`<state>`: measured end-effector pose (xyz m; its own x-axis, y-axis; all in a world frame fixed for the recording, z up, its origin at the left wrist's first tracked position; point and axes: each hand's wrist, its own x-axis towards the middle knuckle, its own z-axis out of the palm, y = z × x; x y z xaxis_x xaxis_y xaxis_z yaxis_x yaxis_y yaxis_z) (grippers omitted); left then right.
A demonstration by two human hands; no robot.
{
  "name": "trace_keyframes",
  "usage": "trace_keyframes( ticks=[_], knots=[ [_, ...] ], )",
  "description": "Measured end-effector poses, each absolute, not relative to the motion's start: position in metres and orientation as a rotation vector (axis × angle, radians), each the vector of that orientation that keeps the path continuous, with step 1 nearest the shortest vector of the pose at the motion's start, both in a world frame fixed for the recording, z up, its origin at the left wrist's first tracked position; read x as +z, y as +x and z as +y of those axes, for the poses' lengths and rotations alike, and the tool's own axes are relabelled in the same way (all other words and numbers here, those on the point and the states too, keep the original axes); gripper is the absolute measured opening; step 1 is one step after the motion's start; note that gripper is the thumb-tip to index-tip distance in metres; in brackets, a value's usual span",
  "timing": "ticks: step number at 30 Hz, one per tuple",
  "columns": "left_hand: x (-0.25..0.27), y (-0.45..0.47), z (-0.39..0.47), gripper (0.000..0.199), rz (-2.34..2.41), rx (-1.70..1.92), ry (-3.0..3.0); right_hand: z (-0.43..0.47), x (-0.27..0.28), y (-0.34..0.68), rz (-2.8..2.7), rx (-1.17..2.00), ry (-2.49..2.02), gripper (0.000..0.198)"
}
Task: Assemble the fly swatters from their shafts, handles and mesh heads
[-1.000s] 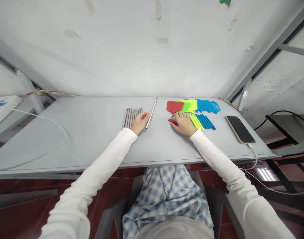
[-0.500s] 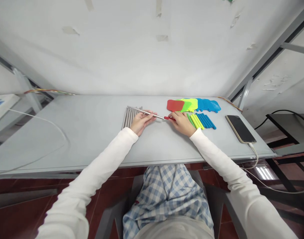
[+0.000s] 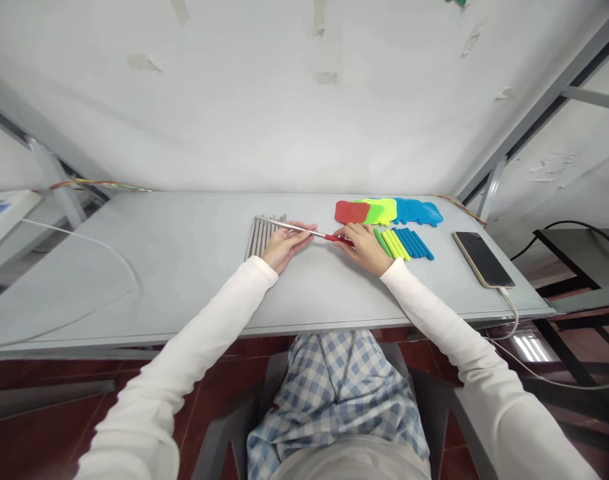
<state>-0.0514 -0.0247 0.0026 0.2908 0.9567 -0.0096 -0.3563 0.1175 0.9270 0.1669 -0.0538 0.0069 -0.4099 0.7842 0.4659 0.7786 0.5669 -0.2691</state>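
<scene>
My left hand (image 3: pixel 286 247) pinches a thin silver metal rod (image 3: pixel 300 230) between thumb and fingers. The rod slants from upper left down to the right. Its right end meets a red tubular handle (image 3: pixel 338 239), which my right hand (image 3: pixel 363 247) holds closed between thumb and fingertips. The handle's far end is partly hidden by the right hand. Under and left of my left hand lies a row of similar metal rods (image 3: pixel 257 239). Beside my right hand are a green handle (image 3: pixel 383 243), yellow handles (image 3: pixel 396 245) and several blue handles (image 3: pixel 413 244).
Behind the handles, flat plastic paddles, seemingly fly swatter heads, overlap in a row: red (image 3: pixel 352 212), green, yellow and blue (image 3: pixel 418 211). A phone (image 3: pixel 483 259) with a white charging cable (image 3: pixel 510 308) lies at right. A white cable (image 3: pixel 99 243) crosses the grey table (image 3: pixel 184 267) at left.
The red handle has shifted slightly left along the rod, and more of it shows at my right fingertips. My left hand stays nearly in place.
</scene>
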Motion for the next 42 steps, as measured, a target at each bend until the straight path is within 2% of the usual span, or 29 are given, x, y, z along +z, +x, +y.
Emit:
trace_keyframes(
  ticks=[7,22,27,31,35,39,42],
  knots=[
    [-0.003,-0.044,-0.031,0.034,0.729,0.867,1.063,-0.059,0.0,0.155,-2.191,0.02,-1.114,0.019],
    [-0.005,-0.043,-0.032,0.059,0.654,0.84,1.179,-0.058,-0.002,0.149,-2.04,0.104,-1.063,0.02],
    [-0.015,-0.039,-0.029,0.061,0.624,0.786,1.225,-0.062,0.0,0.142,-2.024,0.172,-1.036,0.025],
    [-0.011,-0.036,-0.033,0.058,0.614,0.877,1.215,-0.058,0.008,0.145,-2.006,0.269,-0.983,0.031],
    [0.004,-0.039,-0.037,0.047,0.603,0.969,1.122,-0.034,0.015,0.164,-1.82,0.196,-1.251,0.045],
    [0.018,-0.044,-0.039,0.047,0.62,0.907,1.105,-0.001,0.01,0.183,-1.973,-0.025,-1.707,0.044],
    [0.024,-0.049,-0.038,0.046,0.733,0.884,1.303,0.016,0.001,0.187,-2.059,0.0,-1.897,0.064]
  ],
)
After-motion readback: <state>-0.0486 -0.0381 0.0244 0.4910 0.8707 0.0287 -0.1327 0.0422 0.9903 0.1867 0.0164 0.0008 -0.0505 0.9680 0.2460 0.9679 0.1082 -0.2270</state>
